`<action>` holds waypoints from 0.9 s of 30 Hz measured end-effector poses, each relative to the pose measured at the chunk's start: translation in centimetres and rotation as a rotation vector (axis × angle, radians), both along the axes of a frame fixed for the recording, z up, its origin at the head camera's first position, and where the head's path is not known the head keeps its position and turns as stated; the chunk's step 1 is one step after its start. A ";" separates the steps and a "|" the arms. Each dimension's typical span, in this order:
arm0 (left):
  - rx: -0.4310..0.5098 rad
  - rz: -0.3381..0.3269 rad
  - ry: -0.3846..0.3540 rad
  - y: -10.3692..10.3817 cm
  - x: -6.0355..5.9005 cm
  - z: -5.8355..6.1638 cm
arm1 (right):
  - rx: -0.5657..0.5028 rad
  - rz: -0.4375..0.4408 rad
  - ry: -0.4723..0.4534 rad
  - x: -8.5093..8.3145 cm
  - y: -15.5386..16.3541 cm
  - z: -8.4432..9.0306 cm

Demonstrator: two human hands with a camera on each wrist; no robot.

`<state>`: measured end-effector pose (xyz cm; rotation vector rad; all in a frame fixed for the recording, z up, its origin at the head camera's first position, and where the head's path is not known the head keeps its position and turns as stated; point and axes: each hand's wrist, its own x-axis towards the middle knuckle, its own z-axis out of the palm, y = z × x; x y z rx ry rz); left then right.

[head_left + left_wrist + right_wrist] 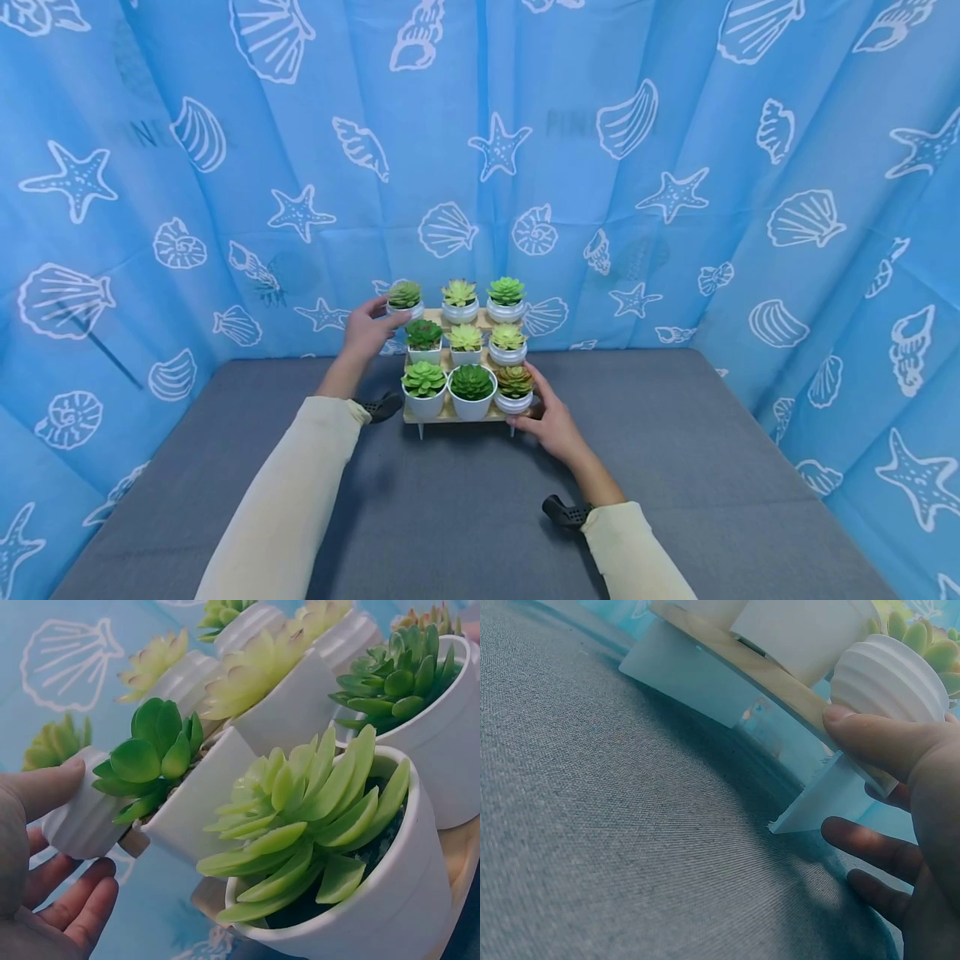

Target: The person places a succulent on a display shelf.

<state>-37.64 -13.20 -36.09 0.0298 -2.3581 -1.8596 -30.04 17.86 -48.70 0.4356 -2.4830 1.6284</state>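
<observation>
A three-tiered wooden plant stand [450, 414] with small succulents in white pots stands on the grey table [675, 467] near the back. My left hand [382, 317] is at its back left corner. In the left wrist view its thumb [52, 784] presses the ribbed back-left pot [79, 832] while the fingers [82, 900] curl below the shelf. My right hand [534, 408] grips the front right corner. There, the thumb [870, 731] lies on the board [780, 675] beside a ribbed pot [889, 675], and the fingers [862, 844] reach under, next to a clear leg [817, 802].
A blue curtain printed with shells and starfish [675, 192] closes in the back and both sides of the table. Black wrist mounts [382, 407] [564, 511] sit on my cream sleeves. Grey tabletop stretches in front of the stand and to its left and right.
</observation>
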 end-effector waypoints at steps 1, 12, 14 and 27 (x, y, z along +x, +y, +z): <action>0.000 0.002 0.001 0.0 0.0 0.0 | -0.003 0.001 0.000 0.0 0.0 0.0; 0.067 0.047 0.036 0.3 0.0 -0.3 | -0.012 0.012 0.017 0.0 0.0 0.0; 0.080 0.053 0.044 0.3 0.0 -0.4 | -0.013 0.012 0.016 0.0 0.0 0.0; 0.022 0.049 0.060 1.1 0.2 -0.4 | -0.017 0.014 0.009 0.0 0.0 0.1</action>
